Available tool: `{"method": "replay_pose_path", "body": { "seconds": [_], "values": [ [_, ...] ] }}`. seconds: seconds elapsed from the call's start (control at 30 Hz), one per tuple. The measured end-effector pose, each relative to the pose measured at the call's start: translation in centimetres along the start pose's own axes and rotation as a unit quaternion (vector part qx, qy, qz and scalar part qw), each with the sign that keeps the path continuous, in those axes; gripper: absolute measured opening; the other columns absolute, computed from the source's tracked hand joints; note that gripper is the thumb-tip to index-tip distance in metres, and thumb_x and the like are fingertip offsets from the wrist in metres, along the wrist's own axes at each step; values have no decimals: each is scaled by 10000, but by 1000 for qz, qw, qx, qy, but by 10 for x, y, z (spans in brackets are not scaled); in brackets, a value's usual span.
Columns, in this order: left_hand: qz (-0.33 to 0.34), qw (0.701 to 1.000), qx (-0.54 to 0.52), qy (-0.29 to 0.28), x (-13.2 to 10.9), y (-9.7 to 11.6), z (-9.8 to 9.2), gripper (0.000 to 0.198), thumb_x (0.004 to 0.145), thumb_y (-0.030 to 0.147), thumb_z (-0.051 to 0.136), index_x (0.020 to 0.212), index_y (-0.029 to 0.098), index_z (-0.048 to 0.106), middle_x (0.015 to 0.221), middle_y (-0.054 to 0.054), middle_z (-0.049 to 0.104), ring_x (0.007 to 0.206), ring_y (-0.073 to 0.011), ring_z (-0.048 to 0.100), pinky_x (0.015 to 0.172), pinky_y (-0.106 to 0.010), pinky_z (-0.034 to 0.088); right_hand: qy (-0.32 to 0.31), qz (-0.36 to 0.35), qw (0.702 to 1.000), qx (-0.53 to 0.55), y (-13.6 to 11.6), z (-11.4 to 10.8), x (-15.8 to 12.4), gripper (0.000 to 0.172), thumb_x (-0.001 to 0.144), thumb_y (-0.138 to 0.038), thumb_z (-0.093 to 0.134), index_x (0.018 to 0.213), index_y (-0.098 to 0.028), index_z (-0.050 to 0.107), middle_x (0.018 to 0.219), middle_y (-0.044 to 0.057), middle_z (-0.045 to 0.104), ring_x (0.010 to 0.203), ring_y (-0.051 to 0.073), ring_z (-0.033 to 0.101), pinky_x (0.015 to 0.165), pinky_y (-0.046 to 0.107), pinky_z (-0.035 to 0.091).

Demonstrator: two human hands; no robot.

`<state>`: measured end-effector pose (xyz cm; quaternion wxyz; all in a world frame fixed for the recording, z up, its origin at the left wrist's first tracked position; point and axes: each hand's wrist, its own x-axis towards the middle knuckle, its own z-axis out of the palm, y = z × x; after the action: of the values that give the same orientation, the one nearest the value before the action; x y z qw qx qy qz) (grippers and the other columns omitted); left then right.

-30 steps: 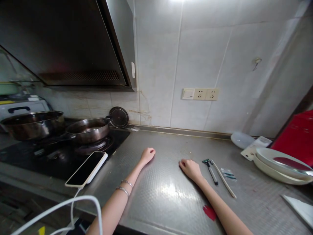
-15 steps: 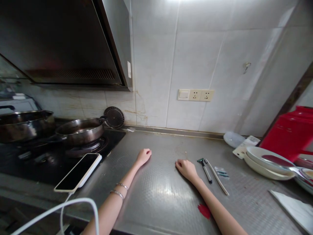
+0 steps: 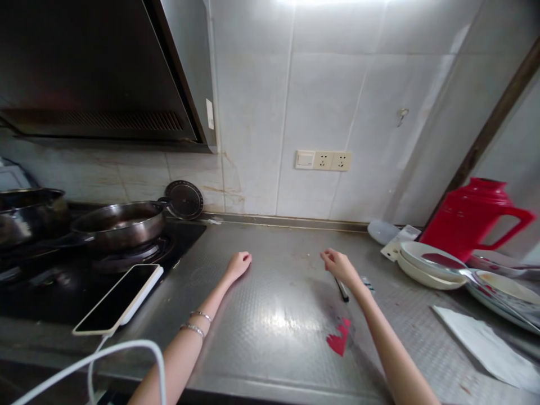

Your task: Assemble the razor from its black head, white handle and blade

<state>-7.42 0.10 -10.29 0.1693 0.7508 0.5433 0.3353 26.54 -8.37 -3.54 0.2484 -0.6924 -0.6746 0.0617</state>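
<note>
My left hand [image 3: 240, 265] rests on the steel counter [image 3: 270, 304], fingers curled into a loose fist with nothing showing in it. My right hand [image 3: 338, 266] is raised a little over the counter, its fingers curled in and seemingly holding nothing. Below it lies a razor, of which only the dark-tipped handle [image 3: 342, 290] shows; its head is hidden behind the hand. A small clear packet [image 3: 368, 284] shows just beyond my right wrist. Torn-looking red paper [image 3: 340, 337] lies flat to the left of my right forearm.
A phone [image 3: 120, 298] with a white cable [image 3: 88, 360] sits at the left, beside the stove with a pan [image 3: 120, 225] and a pot [image 3: 31, 216]. On the right stand stacked bowls [image 3: 430, 275], a red thermos [image 3: 468, 216] and white paper [image 3: 485, 349].
My right hand has lifted off the counter and moved forward over the razor. The thin white stick is now hidden from sight. My view has turned slightly right; my left hand stays put.
</note>
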Motion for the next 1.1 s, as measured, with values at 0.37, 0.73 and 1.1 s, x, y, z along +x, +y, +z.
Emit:
{"method": "replay_pose_path", "body": {
  "seconds": [0.37, 0.73, 1.1],
  "values": [
    [6, 1000, 0, -6, 1, 1, -3, 316, 819, 273, 386, 594, 152, 572, 570, -5, 562, 590, -123, 497, 587, -215, 305, -250, 80, 955, -138, 48, -27, -34, 387, 841, -342, 392, 691, -106, 658, 603, 125, 663, 556, 174, 606, 553, 241, 392],
    [-22, 1000, 1, -14, 2, 13, -5, 301, 797, 252, 389, 575, 143, 559, 556, -11, 551, 572, -122, 489, 569, -222, 300, -238, 50, 959, -148, 34, -15, -37, 357, 839, -302, 415, 629, -123, 641, 632, 130, 669, 613, 187, 627, 584, 238, 386],
    [12, 981, -111, -157, -5, 125, 18, 440, 749, 488, 474, 594, 111, 638, 434, 9, 505, 441, -97, 453, 481, -217, 308, -54, -34, 981, -183, -64, -2, -60, 278, 842, -301, 410, 807, -152, 642, 782, 123, 682, 722, 204, 650, 580, 229, 382]
  ]
}}
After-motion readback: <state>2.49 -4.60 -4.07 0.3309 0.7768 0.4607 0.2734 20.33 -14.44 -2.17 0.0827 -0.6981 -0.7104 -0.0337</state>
